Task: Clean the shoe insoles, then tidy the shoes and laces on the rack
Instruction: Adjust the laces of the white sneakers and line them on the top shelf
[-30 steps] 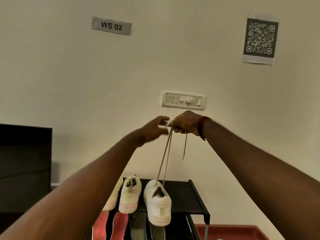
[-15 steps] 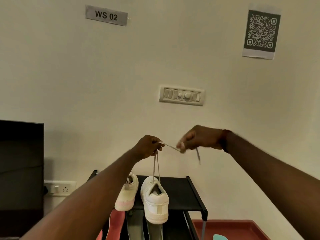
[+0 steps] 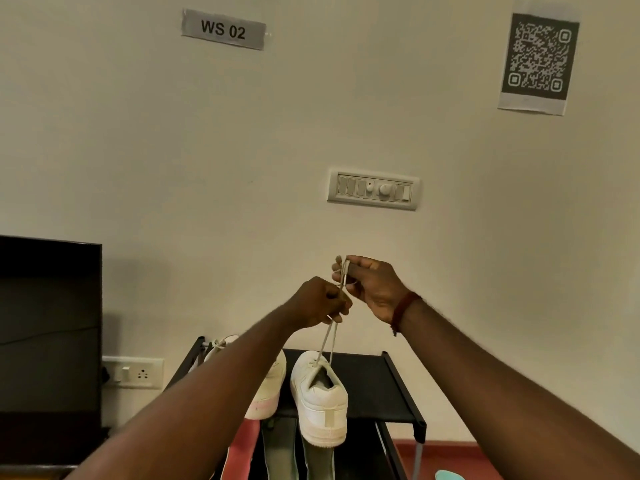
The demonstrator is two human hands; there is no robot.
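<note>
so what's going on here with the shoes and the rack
A person is working on the laces of a white shoe on the top shelf of a black rack. The left grip pinches both strands above the shoe, and the right grip holds the lace ends just higher. A second shoe sits beside it, partly behind the left arm. Insoles show below the shelf.

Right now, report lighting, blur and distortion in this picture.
Head view: dim, warm, even light, no glare; soft shadow on the wall right of the dark screen; wide-angle lens stretches the forearms; left hand, right hand and lace are sharp; the space under the rack is murky.
</note>
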